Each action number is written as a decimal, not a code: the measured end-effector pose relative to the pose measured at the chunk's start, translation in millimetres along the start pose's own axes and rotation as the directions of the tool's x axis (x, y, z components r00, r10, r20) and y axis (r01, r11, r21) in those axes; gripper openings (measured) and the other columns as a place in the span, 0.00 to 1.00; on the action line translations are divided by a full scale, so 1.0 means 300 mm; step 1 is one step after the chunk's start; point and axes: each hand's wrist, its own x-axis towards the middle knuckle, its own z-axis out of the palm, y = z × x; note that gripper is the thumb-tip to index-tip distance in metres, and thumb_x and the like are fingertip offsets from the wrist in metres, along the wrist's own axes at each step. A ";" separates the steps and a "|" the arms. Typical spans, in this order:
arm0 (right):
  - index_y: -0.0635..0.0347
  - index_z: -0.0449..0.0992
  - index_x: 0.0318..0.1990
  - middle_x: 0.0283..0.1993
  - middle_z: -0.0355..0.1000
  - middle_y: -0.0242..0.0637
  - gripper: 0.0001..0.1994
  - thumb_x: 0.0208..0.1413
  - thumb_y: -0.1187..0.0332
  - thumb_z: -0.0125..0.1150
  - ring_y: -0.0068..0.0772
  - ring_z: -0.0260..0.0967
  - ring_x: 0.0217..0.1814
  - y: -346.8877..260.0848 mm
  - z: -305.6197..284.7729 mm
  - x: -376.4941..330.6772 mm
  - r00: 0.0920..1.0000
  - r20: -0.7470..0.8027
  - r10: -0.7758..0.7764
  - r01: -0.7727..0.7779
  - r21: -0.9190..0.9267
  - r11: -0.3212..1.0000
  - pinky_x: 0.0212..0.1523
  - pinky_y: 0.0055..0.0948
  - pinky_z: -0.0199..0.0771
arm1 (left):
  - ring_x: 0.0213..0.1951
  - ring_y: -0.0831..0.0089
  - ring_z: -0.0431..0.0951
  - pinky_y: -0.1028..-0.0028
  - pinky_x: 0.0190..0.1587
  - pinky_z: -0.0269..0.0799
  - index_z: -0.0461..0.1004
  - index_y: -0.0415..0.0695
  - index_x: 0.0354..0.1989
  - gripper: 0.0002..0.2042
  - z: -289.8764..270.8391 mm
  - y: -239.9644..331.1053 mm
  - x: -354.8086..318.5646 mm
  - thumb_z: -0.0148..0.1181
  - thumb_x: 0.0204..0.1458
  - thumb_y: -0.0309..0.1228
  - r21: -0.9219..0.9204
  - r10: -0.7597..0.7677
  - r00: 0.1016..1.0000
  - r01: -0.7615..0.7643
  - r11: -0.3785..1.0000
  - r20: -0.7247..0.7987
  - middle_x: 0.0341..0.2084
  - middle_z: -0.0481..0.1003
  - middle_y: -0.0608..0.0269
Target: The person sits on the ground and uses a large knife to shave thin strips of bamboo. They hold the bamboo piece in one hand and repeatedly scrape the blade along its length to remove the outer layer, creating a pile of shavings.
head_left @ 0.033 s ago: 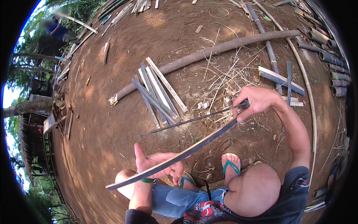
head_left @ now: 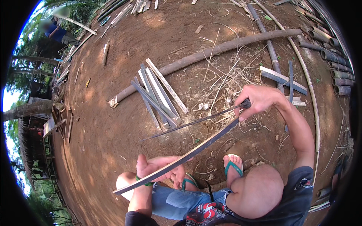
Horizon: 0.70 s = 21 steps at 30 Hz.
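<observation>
My right hand (head_left: 258, 100) is closed round the dark handle of a long thin knife (head_left: 194, 122), and its fingertips also pinch one end of a split bamboo strip (head_left: 211, 140). The knife's blade points left, beyond the strip. Dark on one face and pale on its edge, the strip slants down to the left across my left hand (head_left: 162, 167). That hand lies palm up beneath it, thumb raised and fingers apart, partly curled and partly hidden by the strip. The strip's free end sticks out past my left wrist, over my knee.
A pile of split strips (head_left: 160, 94) leans on a bamboo pole (head_left: 230, 45) ahead. Pale shavings (head_left: 230, 84) litter the soil beside it. More strips (head_left: 283, 80) lie at right, near stacked bamboo tubes (head_left: 341, 77). Another person (head_left: 58, 34) stands far left.
The strip's free end has shifted slightly right and down. My left hand has lowered a little, its thumb tilting down. My right hand keeps its grip on the knife and strip.
</observation>
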 end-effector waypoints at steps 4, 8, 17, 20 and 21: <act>0.55 0.85 0.38 0.24 0.78 0.36 0.12 0.48 0.61 0.73 0.34 0.75 0.25 -0.008 -0.032 0.012 0.992 -0.118 -0.055 0.030 -0.202 0.979 0.28 0.34 0.70 | 0.28 0.68 0.77 0.72 0.27 0.73 0.49 0.29 0.70 0.37 0.115 0.020 0.021 0.56 0.61 0.41 0.223 -0.155 0.979 0.182 0.958 -0.131 0.33 0.71 0.53; 0.56 0.83 0.44 0.25 0.77 0.45 0.14 0.50 0.62 0.70 0.46 0.76 0.27 0.028 0.030 0.031 0.760 -0.599 -0.252 -0.013 -0.402 0.915 0.30 0.42 0.72 | 0.22 0.77 0.68 0.78 0.23 0.65 0.51 0.45 0.73 0.26 0.128 -0.082 0.089 0.47 0.68 0.35 -0.004 -0.151 0.924 0.160 0.987 -0.351 0.33 0.66 0.65; 0.59 0.78 0.27 0.15 0.71 0.41 0.07 0.49 0.66 0.66 0.45 0.71 0.16 0.059 0.470 0.107 0.713 -0.693 -0.107 -0.106 -0.258 0.960 0.21 0.44 0.71 | 0.18 0.89 0.57 0.84 0.18 0.52 0.53 0.52 0.73 0.26 0.091 -0.305 0.323 0.49 0.68 0.31 0.431 0.315 0.746 -0.041 0.902 -0.587 0.21 0.58 0.79; 0.60 0.77 0.27 0.18 0.73 0.41 0.04 0.44 0.70 0.63 0.46 0.72 0.17 0.043 0.481 0.131 0.750 -0.630 -0.201 -0.049 -0.356 0.933 0.23 0.44 0.74 | 0.25 0.89 0.64 0.83 0.25 0.61 0.61 0.41 0.69 0.23 0.035 -0.373 0.343 0.50 0.66 0.28 0.760 0.524 0.654 0.123 0.638 -0.546 0.28 0.71 0.73; 0.60 0.77 0.27 0.19 0.74 0.41 0.04 0.43 0.71 0.62 0.46 0.72 0.17 0.048 0.468 0.129 0.741 -0.628 -0.237 -0.023 -0.376 0.926 0.23 0.43 0.74 | 0.28 0.88 0.66 0.83 0.29 0.63 0.60 0.39 0.69 0.23 0.053 -0.370 0.341 0.50 0.66 0.27 0.787 0.563 0.633 0.121 0.605 -0.531 0.32 0.72 0.70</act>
